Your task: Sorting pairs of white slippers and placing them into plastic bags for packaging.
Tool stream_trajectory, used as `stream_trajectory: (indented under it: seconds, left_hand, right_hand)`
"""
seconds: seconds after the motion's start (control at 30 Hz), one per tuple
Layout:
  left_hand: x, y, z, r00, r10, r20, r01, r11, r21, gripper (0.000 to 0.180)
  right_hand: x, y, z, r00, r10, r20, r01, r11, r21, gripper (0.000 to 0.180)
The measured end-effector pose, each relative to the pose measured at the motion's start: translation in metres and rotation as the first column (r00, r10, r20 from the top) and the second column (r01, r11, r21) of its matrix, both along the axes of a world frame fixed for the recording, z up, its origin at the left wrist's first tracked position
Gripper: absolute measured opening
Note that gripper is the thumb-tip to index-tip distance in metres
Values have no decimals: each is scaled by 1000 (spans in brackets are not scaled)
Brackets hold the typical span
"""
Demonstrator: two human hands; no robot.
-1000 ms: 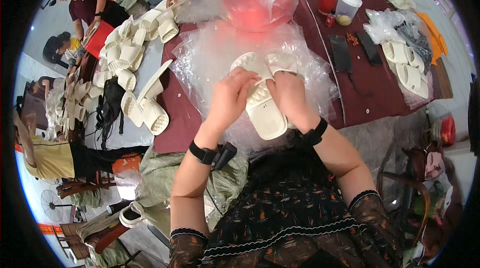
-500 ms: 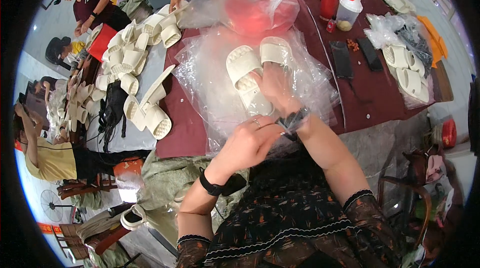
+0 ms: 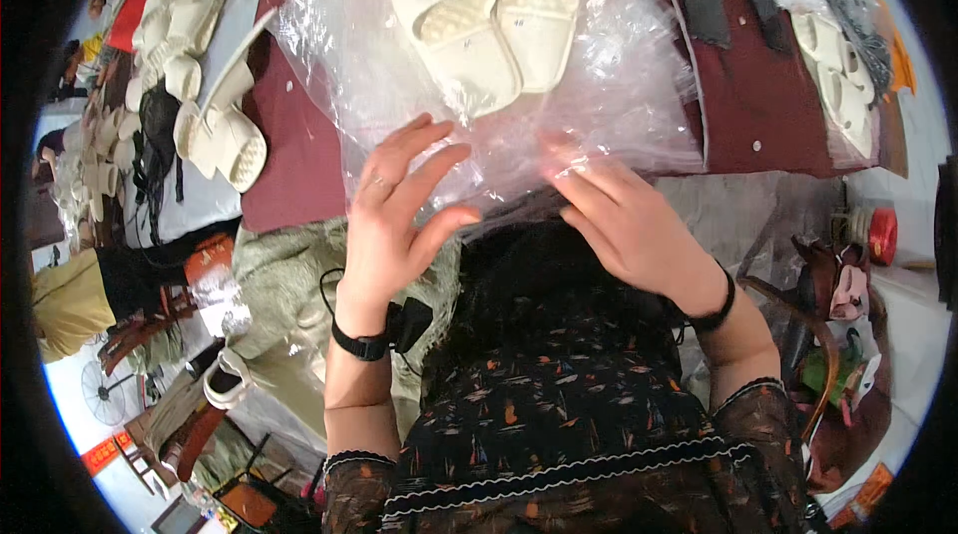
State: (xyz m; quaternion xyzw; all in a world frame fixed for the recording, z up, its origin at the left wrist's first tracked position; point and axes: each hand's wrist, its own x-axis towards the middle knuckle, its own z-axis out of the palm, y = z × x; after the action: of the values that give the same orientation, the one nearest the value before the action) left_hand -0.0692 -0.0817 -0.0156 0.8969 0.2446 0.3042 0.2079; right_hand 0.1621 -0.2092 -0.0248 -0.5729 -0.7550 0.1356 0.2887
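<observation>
A heap of cream slippers (image 3: 205, 85) lies at the far left of a desk (image 3: 299, 160) covered in dark red cloth, some spilling onto a pale sheet beside it. Just right of the heap, a sheet of clear plastic wrap (image 3: 609, 85) spreads across the desk, crumpled and glossy, with a pair of cream slide sandals (image 3: 489, 20) resting side by side on its far part, soles up. The person's left hand (image 3: 399, 220) hovers at the near left edge of the wrap, fingers (image 3: 424, 175) released and spread, the tips touching the film; a black band circles the wrist. To the right, the right hand (image 3: 634, 225) lies flat on the near edge of the wrap, its fingers (image 3: 584, 190) extended and unclenched, pressing on the plastic rather than grasping it. Both hands are near the person's dark patterned clothing, well apart from the sandals. Farther right, dark insoles (image 3: 704, 0) lie on the red cloth, and more cream sandals (image 3: 838, 75) sit in plastic at the far right edge of the desk. Near that corner, off the desk, a red roll (image 3: 881, 235) is seen.
</observation>
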Motion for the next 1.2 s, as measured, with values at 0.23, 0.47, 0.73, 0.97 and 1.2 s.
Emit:
stream_trajectory:
  seconds: [0.23,0.47,0.73,0.97,1.2]
  left_hand:
    - [-62,-76,9,998,-21,-66,23,999,37,29]
    - [-71,-138,-69,852,65,-520,-324,846,-424,35]
    - [-72,-136,-79,848,-17,-530,-338,753,-564,32]
    - [-71,-138,-86,932,-60,-357,-121,878,-463,17]
    - [-74,-127,-49,982,-187,29,172,818,-549,17]
  right_hand:
    - [17,-102,-26,814,-506,-286,394,842,-368,15]
    - [12,-119,-61,942,-335,16,306,836,-456,35]
    - [9,-105,-73,978,-17,210,91,932,-350,28]
    - [23,-103,-65,991,133,-2,-127,938,-323,25]
    - [36,-112,-33,955,221,-200,-256,953,-165,33]
